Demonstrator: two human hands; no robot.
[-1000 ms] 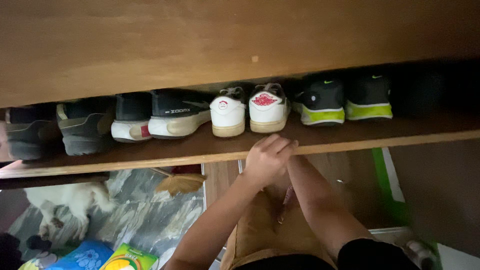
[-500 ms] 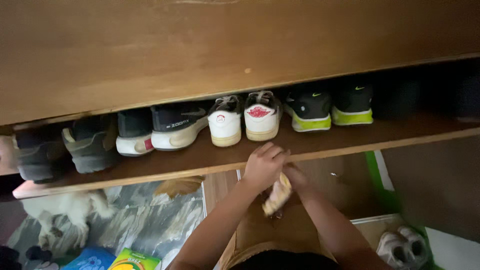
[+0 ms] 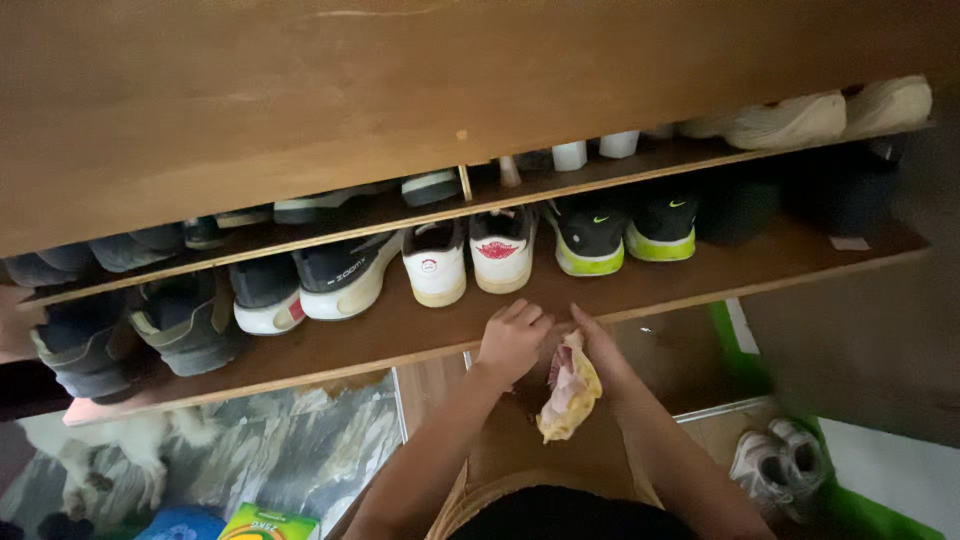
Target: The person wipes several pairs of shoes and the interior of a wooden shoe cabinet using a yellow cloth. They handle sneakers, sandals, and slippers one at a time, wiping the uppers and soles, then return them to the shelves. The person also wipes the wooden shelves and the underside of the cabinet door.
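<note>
A crumpled yellow cloth (image 3: 570, 392), earlier hidden, now hangs pinched in the right hand (image 3: 592, 345) (apparently) while the left hand (image 3: 512, 340) rests loosely curled, gripping nothing, on the wooden shoe shelf (image 3: 700, 285).

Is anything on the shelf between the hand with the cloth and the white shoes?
Nothing visible. The right hand holds the yellowish cloth at the front edge of the wooden shelf; bare board lies between it and the white shoes. The left hand rests beside it.

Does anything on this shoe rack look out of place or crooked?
Mostly tidy. The dark shoes at the lower shelf's left end sit askew, toes angled sideways, while the white pair stands straight. The right hand holds a crumpled yellow cloth.
</note>
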